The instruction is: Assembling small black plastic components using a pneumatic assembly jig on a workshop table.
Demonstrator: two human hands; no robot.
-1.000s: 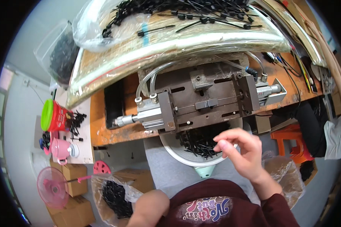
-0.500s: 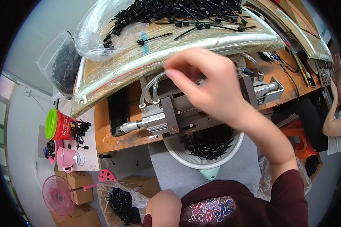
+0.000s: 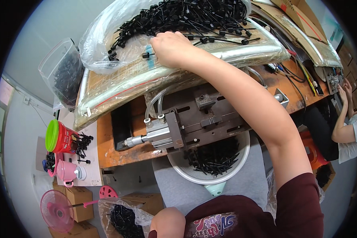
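In the head view, the right arm stretches up across the bench (image 3: 107, 156), and the right hand (image 3: 170, 49) is over the near part of a plastic-wrapped board (image 3: 119, 81), back of the hand upward, fingers curled in; whether they pinch anything cannot be told, as the fingertips are hidden. Just left of the fingers, a single black part (image 3: 147, 55) with a blocky head lies on the board by a blue strip (image 3: 150, 62). Beyond the hand spreads a heap of similar black parts (image 3: 186, 20), partly in a clear plastic bag (image 3: 93, 51). Below the forearm stands a brown metal fixture (image 3: 190, 113) with a silver cylinder (image 3: 158, 133) at its left end, clear hoses, and a small dark block (image 3: 211, 121) near its middle. Under its front edge sits a white basket (image 3: 248, 152) holding more black pieces (image 3: 212, 158). The left arm (image 3: 168, 222) shows bent at the lower edge; its hand is out of sight, so its state cannot be told. Far left are a red bucket (image 3: 67, 139) and a pink mug (image 3: 67, 170); far right, another person's hands (image 3: 345, 89)
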